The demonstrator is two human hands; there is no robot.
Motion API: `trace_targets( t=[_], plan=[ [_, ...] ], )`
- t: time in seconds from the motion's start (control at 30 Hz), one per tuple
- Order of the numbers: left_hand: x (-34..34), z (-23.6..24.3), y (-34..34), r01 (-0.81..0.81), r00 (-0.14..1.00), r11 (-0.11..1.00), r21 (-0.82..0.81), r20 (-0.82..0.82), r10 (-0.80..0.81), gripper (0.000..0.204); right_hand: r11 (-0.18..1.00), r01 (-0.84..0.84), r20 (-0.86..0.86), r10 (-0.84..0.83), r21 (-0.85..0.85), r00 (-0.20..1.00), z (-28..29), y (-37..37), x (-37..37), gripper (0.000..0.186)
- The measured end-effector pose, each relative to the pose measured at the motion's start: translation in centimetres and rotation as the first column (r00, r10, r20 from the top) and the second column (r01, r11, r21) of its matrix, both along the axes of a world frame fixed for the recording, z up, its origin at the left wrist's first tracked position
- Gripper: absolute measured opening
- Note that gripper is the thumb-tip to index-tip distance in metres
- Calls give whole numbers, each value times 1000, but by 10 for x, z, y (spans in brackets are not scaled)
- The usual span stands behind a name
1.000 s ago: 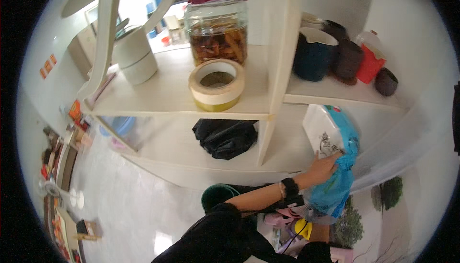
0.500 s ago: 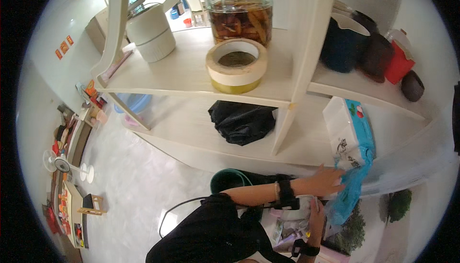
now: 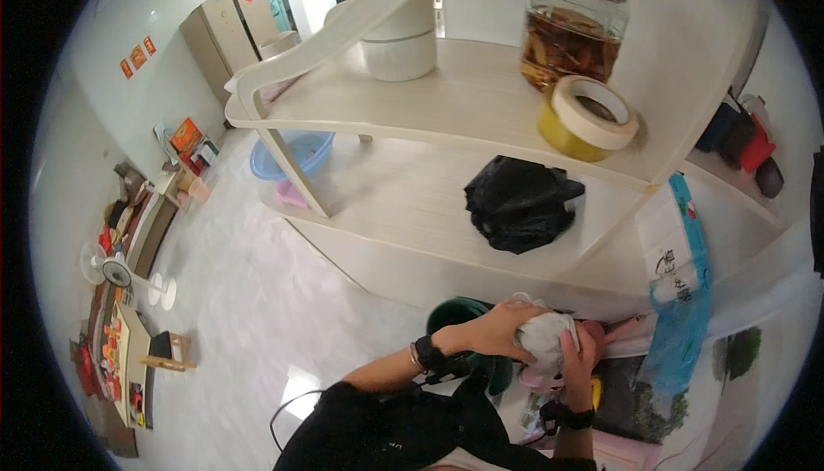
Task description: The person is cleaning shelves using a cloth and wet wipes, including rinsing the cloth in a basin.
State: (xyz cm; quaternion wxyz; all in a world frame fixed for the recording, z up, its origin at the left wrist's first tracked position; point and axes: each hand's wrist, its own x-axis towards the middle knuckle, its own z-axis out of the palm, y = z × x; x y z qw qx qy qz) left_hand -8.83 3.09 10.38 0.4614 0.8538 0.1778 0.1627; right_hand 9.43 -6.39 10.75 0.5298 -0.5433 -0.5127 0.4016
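Observation:
My left hand point(image 3: 496, 330) and my right hand point(image 3: 580, 353) grip opposite sides of a crumpled white bundle point(image 3: 544, 338), whose exact material I cannot make out. Below it and to the left is a dark green bucket point(image 3: 453, 315), partly hidden by my left arm. To the right, a soft tissue pack in blue-and-white plastic point(image 3: 683, 329) hangs over the lower shelf's edge. Pink items point(image 3: 618, 330) show just behind my right hand.
A white shelf unit point(image 3: 395, 175) holds a glass jar point(image 3: 568, 46), tape rolls point(image 3: 573, 132), a white container point(image 3: 399, 51), a black bag point(image 3: 519, 201) and a blue basin point(image 3: 292, 152). Several cups point(image 3: 721, 128) stand right. A fan point(image 3: 118, 272) and chair point(image 3: 167, 351) are left.
My left hand has left the tissue pack and moved left and down onto the white bundle, joining my right hand. The view has swung left, so the shelves appear further right.

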Motion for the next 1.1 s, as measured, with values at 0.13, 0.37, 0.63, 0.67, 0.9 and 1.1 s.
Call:
trace_targets(
  t=[0.13,0.37,0.63,0.67,0.9,1.1],
  plan=[
    [-90,-16,-4,-256,953,957,-134,129,273,53,995,-40,50,36,86,998,0,18,-78,24],
    [-280,-38,-27,-529,708,707,-470,215,673,45,939,-149,487,-23,311,873,47,58,-204,37],
    [-370,-20,-22,-719,390,514,-467,341,855,40,897,99,274,-235,432,933,86,77,-245,50],
    [-373,-21,-22,-708,349,492,-507,355,867,41,885,120,255,-256,450,932,90,79,-243,51],
    [-391,-41,-9,-686,344,486,-542,347,873,46,872,154,211,-278,465,937,142,121,-217,55],
    [-402,-31,28,-706,536,625,-332,327,779,38,837,130,132,-234,531,963,155,175,-231,62]
  ],
)
